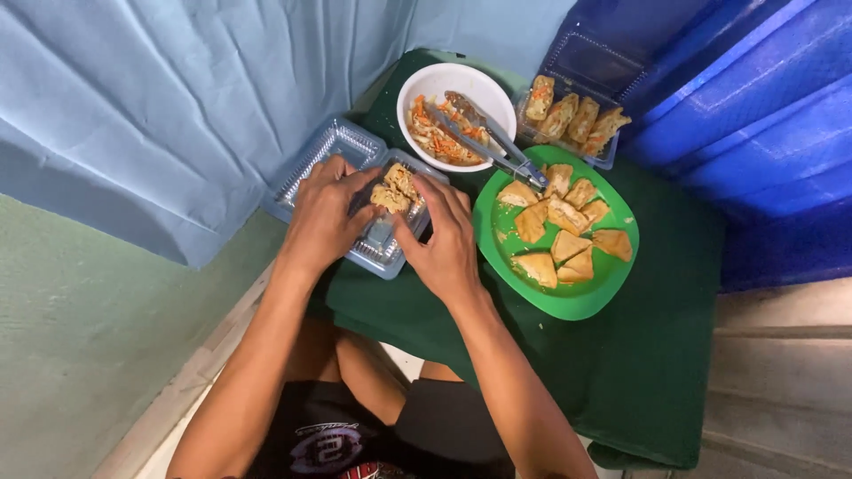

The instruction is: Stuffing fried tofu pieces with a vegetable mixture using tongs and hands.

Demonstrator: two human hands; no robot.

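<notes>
A clear plastic clamshell box (380, 250) lies open on the green-covered table (639, 355), its lid (330, 153) folded back to the left. Two stuffed fried tofu pieces (394, 188) sit in its tray. My left hand (324, 213) rests over the tray's left side, fingertips touching the pieces. My right hand (444, 235) presses on the tray's right side, fingers beside the same pieces.
A green plate (577, 302) with several fried tofu triangles sits right of the box. Behind it stand a white bowl (435, 84) of shredded vegetable filling with metal tongs (497, 146) across it, and another clear box (572, 115) of stuffed pieces. Blue cloth hangs behind.
</notes>
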